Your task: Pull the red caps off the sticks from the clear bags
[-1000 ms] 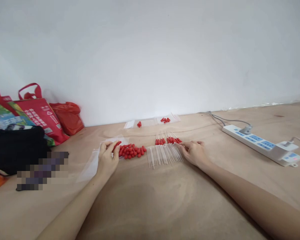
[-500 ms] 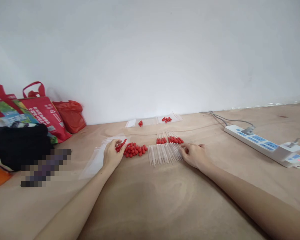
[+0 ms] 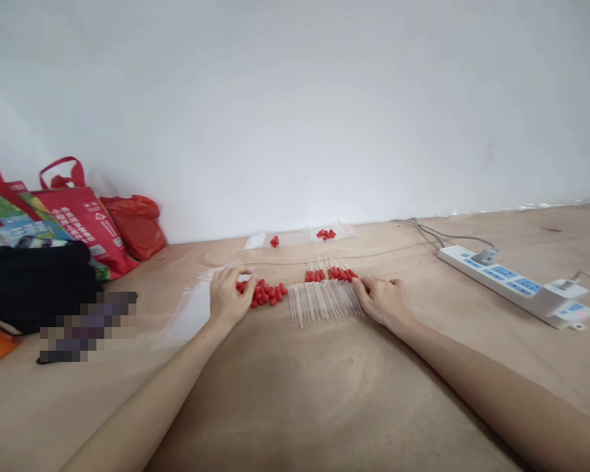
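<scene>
My left hand is cupped over the left side of a loose pile of red rubber bulbs. Its thumb and fingers are curved but apart, with bulbs showing between them. My right hand has thumb and index finger drawn together, their tips beside the rightmost bulb in a row of red-capped droppers; whatever they pinch is hidden. Just in front of that row lies a band of thin clear tubes, its right end touching or close under my right fingers.
A clear plastic bag lies under my left hand. Farther back, another clear bag has red bulbs on or in it. A white power strip sits at right. Shopping bags and a black cloth item stand at left.
My left hand has shifted slightly right over the pile, and the bulb that stuck up between its fingers no longer shows. My right fingertips have moved a little forward to the capped row.
</scene>
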`<act>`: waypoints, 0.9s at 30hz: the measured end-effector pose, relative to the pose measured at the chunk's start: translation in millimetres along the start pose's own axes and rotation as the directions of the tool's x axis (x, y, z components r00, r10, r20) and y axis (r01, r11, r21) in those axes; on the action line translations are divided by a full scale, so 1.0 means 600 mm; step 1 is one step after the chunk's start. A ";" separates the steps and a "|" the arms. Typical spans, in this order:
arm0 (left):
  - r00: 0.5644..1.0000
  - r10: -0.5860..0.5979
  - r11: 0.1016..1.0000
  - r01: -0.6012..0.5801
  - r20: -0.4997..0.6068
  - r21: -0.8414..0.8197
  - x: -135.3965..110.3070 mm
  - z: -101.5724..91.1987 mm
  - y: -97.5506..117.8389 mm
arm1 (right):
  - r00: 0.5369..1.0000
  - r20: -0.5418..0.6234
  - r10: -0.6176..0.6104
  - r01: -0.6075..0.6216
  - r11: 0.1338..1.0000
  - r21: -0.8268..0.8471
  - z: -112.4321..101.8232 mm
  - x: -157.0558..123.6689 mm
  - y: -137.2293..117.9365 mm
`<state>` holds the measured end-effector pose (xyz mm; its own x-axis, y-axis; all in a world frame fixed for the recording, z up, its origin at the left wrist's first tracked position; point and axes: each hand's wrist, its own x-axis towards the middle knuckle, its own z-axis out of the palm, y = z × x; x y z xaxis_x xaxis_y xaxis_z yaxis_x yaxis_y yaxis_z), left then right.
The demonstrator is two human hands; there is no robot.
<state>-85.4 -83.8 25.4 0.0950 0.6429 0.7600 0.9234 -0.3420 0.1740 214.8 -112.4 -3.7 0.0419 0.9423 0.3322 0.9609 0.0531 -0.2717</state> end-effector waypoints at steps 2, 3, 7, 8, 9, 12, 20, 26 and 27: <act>0.987 0.023 1.000 -0.023 0.157 0.002 0.016 0.011 0.031 | 1.000 -0.019 0.012 -0.012 1.000 0.002 0.000 0.003 0.004; 0.969 0.021 1.000 -0.023 0.246 0.006 0.025 0.019 0.048 | 0.999 -0.028 0.021 -0.021 1.000 0.000 0.000 0.004 0.007; 0.861 -0.015 0.999 -0.009 0.508 0.045 0.061 0.062 0.109 | 0.997 -0.059 0.039 -0.039 0.999 -0.005 0.000 0.010 0.017; 0.845 -0.016 0.999 -0.010 0.535 0.045 0.068 0.073 0.120 | 0.997 -0.064 0.038 -0.038 0.999 -0.002 0.000 0.011 0.019; 0.834 -0.013 0.999 -0.013 0.552 0.043 0.074 0.084 0.129 | 0.997 -0.067 0.035 -0.035 0.999 0.002 -0.001 0.011 0.021; 0.817 -0.003 0.999 -0.021 0.577 0.035 0.085 0.110 0.142 | 0.997 -0.069 0.029 -0.028 0.999 0.014 -0.002 0.012 0.021; 0.847 -0.057 0.998 0.033 0.529 0.054 0.082 0.121 0.153 | 0.994 -0.111 0.014 -0.009 0.999 0.047 -0.003 0.009 0.014; 0.920 -0.064 0.998 0.066 0.387 0.006 0.045 0.055 0.140 | 0.948 -0.314 -0.047 0.093 0.986 0.136 0.006 0.007 0.015; 0.941 -0.017 0.998 0.035 0.338 -0.049 0.031 0.042 0.132 | 0.928 -0.366 -0.072 0.130 0.982 0.135 0.007 0.005 0.014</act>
<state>-1.0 -81.7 37.9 0.1994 0.8422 0.5009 0.9068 -0.3524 0.2314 222.1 -107.6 -8.7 0.0698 0.7496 0.6582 0.9123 0.2189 -0.3460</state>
